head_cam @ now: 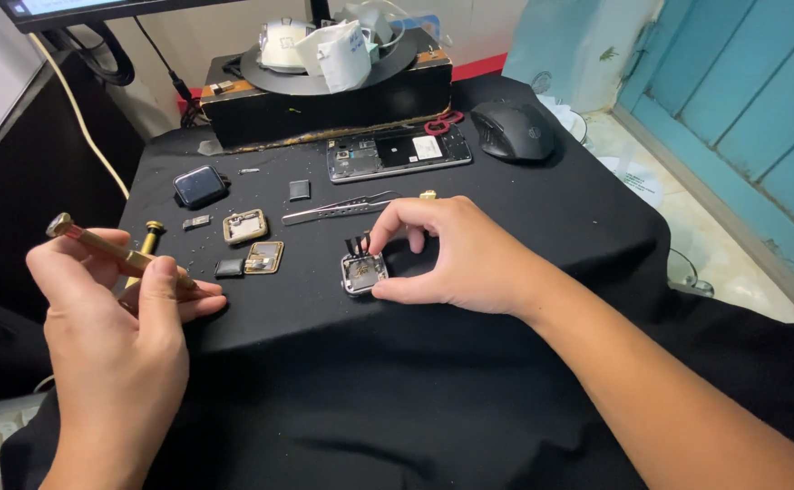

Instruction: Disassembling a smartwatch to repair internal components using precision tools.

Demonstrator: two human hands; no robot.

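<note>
A white crumpled packet (342, 54) lies on a round dark tray (324, 77), far above the fingers; a white rectangular label sits on the opened phone (399, 152). The right hand (456, 254) pinches a small square watch case (363, 272) between thumb and forefinger, on the black cloth (415, 381). The case is open, silver-rimmed, with dark parts inside. The left hand (120, 327) closes its fingers around a brass screwdriver (107, 247), tilted.
</note>
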